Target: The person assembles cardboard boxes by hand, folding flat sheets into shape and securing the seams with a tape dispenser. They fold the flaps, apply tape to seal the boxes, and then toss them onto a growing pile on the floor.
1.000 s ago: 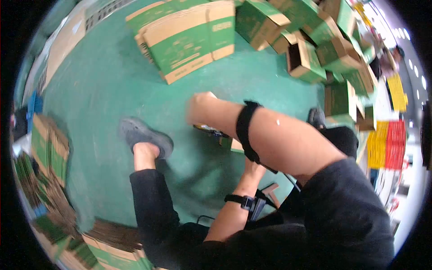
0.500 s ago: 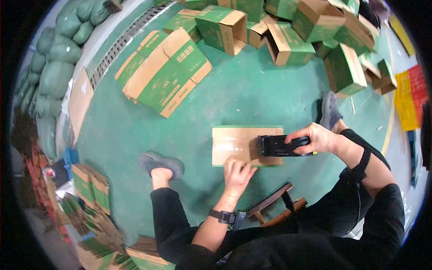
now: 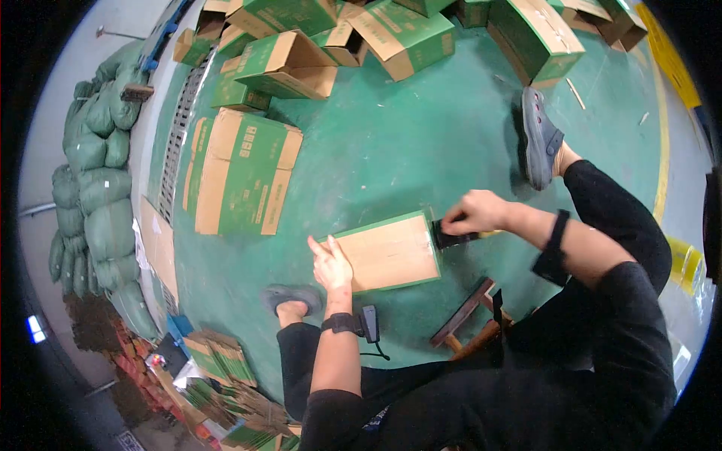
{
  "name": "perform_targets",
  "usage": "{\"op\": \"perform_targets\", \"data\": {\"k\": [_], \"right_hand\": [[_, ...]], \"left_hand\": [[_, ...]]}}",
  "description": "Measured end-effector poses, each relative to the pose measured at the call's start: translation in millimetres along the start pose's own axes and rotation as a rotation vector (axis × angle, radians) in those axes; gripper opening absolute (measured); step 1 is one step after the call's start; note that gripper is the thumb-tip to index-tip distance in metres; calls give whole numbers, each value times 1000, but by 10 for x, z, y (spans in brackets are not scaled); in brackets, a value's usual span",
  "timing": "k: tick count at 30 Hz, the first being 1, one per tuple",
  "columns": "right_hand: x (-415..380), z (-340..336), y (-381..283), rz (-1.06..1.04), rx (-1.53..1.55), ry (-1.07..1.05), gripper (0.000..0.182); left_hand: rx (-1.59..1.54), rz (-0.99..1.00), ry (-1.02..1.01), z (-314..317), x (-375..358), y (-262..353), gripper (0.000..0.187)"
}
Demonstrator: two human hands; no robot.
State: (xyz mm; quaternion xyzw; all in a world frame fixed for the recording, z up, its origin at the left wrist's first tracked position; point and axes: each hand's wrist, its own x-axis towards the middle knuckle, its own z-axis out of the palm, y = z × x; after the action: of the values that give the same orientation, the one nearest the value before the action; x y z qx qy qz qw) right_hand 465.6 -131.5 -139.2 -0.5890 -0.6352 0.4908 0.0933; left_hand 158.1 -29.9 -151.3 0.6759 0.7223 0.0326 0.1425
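The left hand is lying flat with fingers extended on the near left edge of a cardboard box, which is sitting on the green floor between the person's feet. The right hand is gripping a black tape dispenser, which is touching the box's right edge. Folded cartons are lying well apart, to the left.

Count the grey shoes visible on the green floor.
2. One grey shoe lies at upper right, beyond the right hand. The other grey shoe is at lower centre-left, beside the left hand resting on the brown cardboard box.
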Motion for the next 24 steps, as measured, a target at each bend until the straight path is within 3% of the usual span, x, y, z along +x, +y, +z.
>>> {"op": "perform_targets", "data": {"k": [2,4,6,9,11,12,13,14,15,16,17,19,20,22,23,24], "right_hand": [[253,52,-103,178,8,-72,67],[290,205,-307,188,-119,-131,86],[271,391,-380,209,-92,27,87],[271,525,-312,303,133,31,93],[335,386,-231,244,376,61,91],[308,153,-306,169,514,52,90],[228,-183,-551,13,769,222,74],[428,-344,-663,-352,1141,483,64],[395,-702,-887,-432,1268,663,62],[299,-1014,-1112,-511,1411,670,68],[198,-1257,-1263,-562,1470,655,65],[-46,-1395,-1400,-548,1474,662,62],[-136,-1300,-1352,-521,1433,684,61],[-202,-977,-1079,-505,1694,432,49],[-187,-784,-954,-557,1801,416,46],[-106,-563,-806,-441,1945,505,45]], "left_hand": [[53,17,4,16,5,-47,57],[65,19,0,-36,-24,16,56],[51,41,4,20,23,-76,59],[64,-2,-64,-213,296,269,60],[171,564,119,-650,676,701,60],[79,681,141,-1158,753,1317,62],[-180,861,331,-1517,845,1826,66],[-56,1236,830,-2041,854,2360,67],[-235,1414,982,-2513,750,2696,65],[-233,1362,1254,-2868,549,2908,60],[-226,1354,1247,-2905,629,2814,60],[-447,1068,1105,-2904,1025,2585,53],[-342,967,953,-2733,1265,2299,50],[-73,814,749,-2035,1924,1340,46],[27,696,581,-1737,2055,884,50],[82,558,472,-1504,2136,542,54]]}}
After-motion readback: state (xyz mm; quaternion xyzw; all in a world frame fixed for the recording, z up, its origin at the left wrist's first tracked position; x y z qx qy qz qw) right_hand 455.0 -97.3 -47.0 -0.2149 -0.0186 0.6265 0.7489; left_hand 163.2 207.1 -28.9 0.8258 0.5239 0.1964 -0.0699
